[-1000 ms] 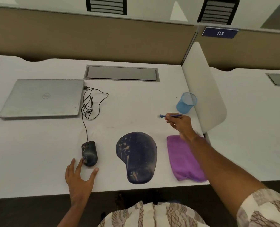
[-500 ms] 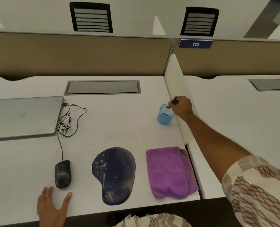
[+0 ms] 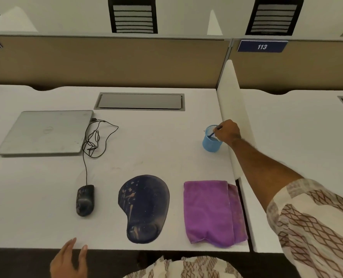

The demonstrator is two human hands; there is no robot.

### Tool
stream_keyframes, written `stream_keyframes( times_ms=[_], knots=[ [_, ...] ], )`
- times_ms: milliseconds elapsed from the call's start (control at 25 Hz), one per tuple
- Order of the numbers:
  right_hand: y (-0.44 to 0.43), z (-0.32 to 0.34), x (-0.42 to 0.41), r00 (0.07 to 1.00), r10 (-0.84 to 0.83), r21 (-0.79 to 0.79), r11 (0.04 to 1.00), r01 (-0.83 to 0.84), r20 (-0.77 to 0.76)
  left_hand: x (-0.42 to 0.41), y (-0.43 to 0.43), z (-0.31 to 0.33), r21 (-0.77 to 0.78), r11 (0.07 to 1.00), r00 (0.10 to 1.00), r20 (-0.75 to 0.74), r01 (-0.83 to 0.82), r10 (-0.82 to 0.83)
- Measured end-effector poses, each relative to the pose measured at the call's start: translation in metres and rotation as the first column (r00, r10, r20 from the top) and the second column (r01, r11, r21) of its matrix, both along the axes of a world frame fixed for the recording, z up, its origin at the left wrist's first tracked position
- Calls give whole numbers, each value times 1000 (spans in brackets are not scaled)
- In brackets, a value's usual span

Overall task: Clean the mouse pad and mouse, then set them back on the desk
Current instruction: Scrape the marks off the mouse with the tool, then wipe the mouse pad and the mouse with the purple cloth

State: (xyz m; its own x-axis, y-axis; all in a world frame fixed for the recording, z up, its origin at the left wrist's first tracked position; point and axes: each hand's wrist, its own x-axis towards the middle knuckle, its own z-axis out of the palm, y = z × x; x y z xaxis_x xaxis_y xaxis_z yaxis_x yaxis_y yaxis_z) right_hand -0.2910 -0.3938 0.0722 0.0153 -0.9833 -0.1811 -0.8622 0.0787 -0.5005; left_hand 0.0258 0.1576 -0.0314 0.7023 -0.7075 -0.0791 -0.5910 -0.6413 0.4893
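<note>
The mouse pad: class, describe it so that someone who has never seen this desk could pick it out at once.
On the white desk, look along the near edge. Between the dark corded mouse and the folded purple cloth lies the mouse pad. It alone is flat, dark blue and rounded, smeared with pale stains, with a raised wrist rest nearest the person.

Place: an office with rows of work spots.
Walls: low brown walls (image 3: 106, 61) are set between the spots.
Sign: a blue number sign (image 3: 262, 46) marked 113 is seen.
Chairs: black chairs (image 3: 133, 16) are seen behind.
Counter: a shut laptop (image 3: 44, 132) is laid on the white counter (image 3: 156, 153).
</note>
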Motion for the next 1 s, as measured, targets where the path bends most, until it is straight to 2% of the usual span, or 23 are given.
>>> stream_keyframes(
  times_ms=[80,200,360,520,600,680,760,880,1000],
  knots=[
    [-3,-2,-3,999,-9,-14,1000,10,51,-7,-15,6,-100,995,994,100,-31,41],
    [-2,0,-7,986,-39,-33,998,45,161,-17,-25,9,-68,997,979,199,-22,36],
    [8,10,-10,971,-29,-129,990,61,236,-50,-57,27,-63,998,986,163,30,-20],
    [55,18,-12,960,149,-290,954,-77,237,-79,-96,33,-103,981,983,93,165,-156],
    [84,6,-20,956,226,-223,958,-182,189,-90,-123,33,-137,954,964,43,267,-263],
    [112,-11,-33,945,317,-29,948,-316,77,-104,-158,38,-180,920,933,-31,348,-359],
    [134,-32,-49,889,450,140,889,-436,-88,-124,-197,45,-180,888,888,-109,424,-446],
    [152,-55,-71,815,534,262,839,-477,-225,-155,-251,53,-45,809,793,-175,586,-583],
    [153,-64,-79,778,571,289,816,-501,-262,-178,-293,54,77,718,718,-188,692,-671]
  ],
)
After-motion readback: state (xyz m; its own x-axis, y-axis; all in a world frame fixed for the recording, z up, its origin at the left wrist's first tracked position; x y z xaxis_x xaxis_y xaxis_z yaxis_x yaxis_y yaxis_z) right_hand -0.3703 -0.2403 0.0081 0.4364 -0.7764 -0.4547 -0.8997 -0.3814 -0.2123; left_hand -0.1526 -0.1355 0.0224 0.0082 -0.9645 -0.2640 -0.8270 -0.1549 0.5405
